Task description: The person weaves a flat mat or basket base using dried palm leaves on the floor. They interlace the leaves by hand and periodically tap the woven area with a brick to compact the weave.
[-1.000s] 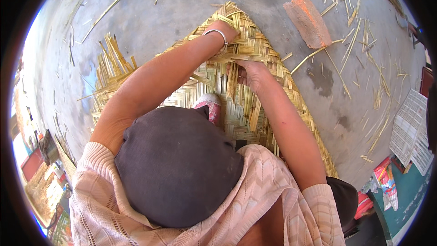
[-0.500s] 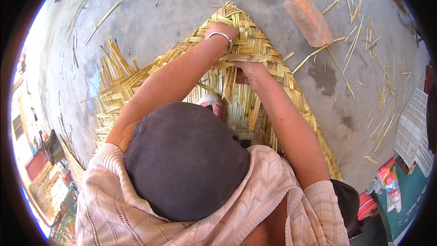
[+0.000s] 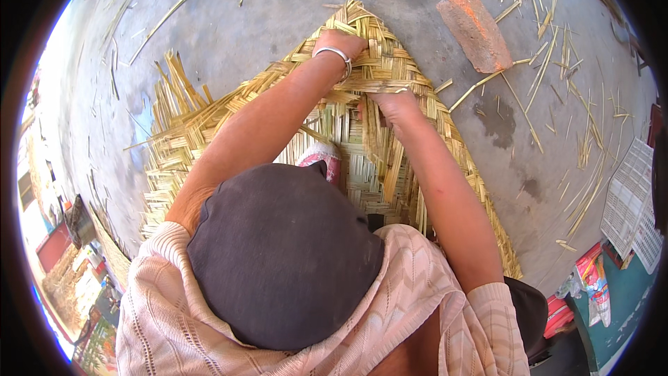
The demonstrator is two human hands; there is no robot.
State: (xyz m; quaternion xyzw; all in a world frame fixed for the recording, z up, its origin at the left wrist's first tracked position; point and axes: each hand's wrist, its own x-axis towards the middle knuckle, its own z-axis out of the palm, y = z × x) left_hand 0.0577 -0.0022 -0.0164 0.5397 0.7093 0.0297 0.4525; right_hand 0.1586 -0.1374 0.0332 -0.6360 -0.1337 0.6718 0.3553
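Note:
A large woven mat [image 3: 390,66] of yellow-green flat strips rises to a point at the far end, in front of me. My left hand [image 3: 339,43], with a metal bangle at its wrist, is closed and pressed on the weave below that tip; its fingertips are hidden. Closer to me and to the right, my right hand [image 3: 398,106] grips the inner edge of the woven band, fingers curled partly out of sight. Between the hands a flat strip [image 3: 376,86] lies crosswise. Loose strip ends [image 3: 372,136] hang below the right hand.
A reddish brick [image 3: 476,33] lies on the grey floor [image 3: 243,45], right of the mat. Cut strips [image 3: 590,122] are scattered around it. Unwoven ends [image 3: 179,90] stick out on the mat's left. A pink-and-white shoe [image 3: 323,157] rests within the mat.
My right hand has shifted slightly right and its fingers are now more hidden. The left hand stays at nearly the same place, closed on the weave.

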